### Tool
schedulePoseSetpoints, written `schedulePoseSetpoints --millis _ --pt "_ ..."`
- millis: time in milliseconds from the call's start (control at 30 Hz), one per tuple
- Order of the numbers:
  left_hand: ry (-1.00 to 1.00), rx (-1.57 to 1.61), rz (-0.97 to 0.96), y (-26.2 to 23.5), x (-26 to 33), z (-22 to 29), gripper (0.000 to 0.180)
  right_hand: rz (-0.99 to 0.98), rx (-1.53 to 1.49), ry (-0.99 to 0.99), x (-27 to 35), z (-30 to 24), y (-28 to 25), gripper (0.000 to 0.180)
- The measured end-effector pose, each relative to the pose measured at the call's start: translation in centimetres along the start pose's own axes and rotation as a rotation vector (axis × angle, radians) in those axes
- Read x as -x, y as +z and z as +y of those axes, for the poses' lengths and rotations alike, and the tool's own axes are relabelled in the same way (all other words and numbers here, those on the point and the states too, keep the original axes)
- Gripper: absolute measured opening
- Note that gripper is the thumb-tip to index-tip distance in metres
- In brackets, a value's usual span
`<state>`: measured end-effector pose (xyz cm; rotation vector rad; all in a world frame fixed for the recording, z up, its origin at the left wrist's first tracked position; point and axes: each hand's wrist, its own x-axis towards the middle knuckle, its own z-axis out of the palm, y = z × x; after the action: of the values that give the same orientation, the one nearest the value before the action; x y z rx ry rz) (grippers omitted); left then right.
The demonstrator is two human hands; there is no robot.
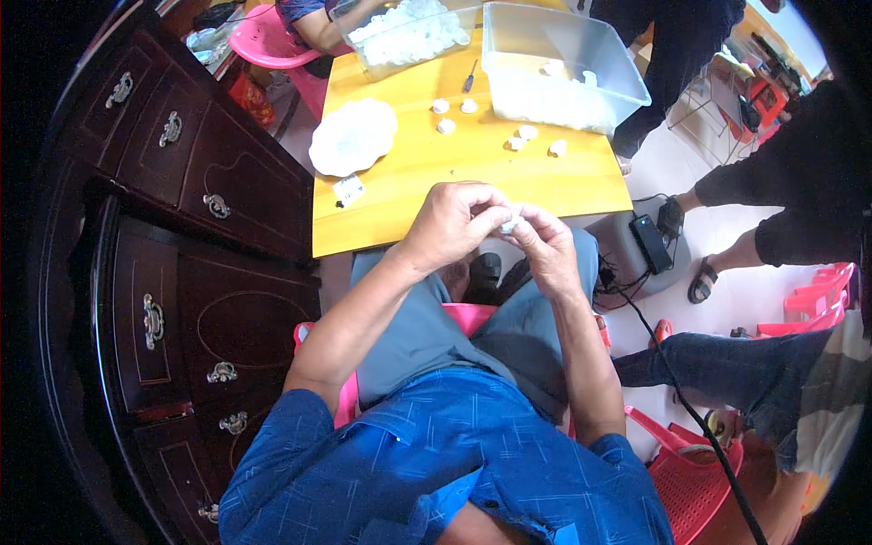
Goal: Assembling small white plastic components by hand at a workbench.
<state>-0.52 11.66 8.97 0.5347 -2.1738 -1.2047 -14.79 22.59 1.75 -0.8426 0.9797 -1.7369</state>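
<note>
Over the near edge of the yellow table (pixel 409 213), my left hand (pixel 457 221) and my right hand (pixel 548 247) meet with their fingers closed. A small white piece (pixel 510 224) is pinched between both sets of fingertips, which hide most of it; its exact kind cannot be made out. Farther off lie several similar small white pieces (pixel 445 126), in one group at the middle and another (pixel 517 143) to the right. A dark-handled screwdriver (pixel 470 79) rests beyond the middle group.
A white scalloped plate (pixel 352 136) sits at the left, near a small clear packet (pixel 348 189). Two clear plastic bins stand at the back: one heaped with white pieces (pixel 413 34), one (pixel 568 50) partly filled. A dark wooden cabinet (pixel 227 291) borders my left; other people are around the table.
</note>
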Motion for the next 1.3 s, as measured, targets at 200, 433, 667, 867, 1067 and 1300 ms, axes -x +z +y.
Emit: schedulePoseSetpoints --millis 200,433,667,867,1067,1300 --pt "-0.101 0.159 -0.027 -0.6 0.6 0.6 0.008 -0.019 0.086 0.021 0.2 -0.2 0.6 0.022" --pt "-0.003 0.041 0.049 0.2 0.7 -0.9 0.009 0.031 0.014 0.068 0.2 0.5 0.5 0.023" --pt "-0.073 -0.316 0.156 -4.2 -2.9 -6.6 0.011 0.053 0.582 0.085 -2.1 -2.0 -0.8 0.056" --pt "-0.147 -0.781 0.112 -5.9 -7.3 -11.5 0.013 0.273 1.279 -0.325 -8.6 -3.6 -6.4 0.040" --pt "-0.187 -0.909 -0.028 -5.9 -10.5 -13.0 0.021 0.278 1.632 -0.419 -12.5 -0.9 -9.6 0.036" --pt "-0.228 -0.795 0.210 -6.3 -9.6 -12.4 0.017 0.236 1.541 -0.320 -13.6 -0.4 -10.3 0.018"
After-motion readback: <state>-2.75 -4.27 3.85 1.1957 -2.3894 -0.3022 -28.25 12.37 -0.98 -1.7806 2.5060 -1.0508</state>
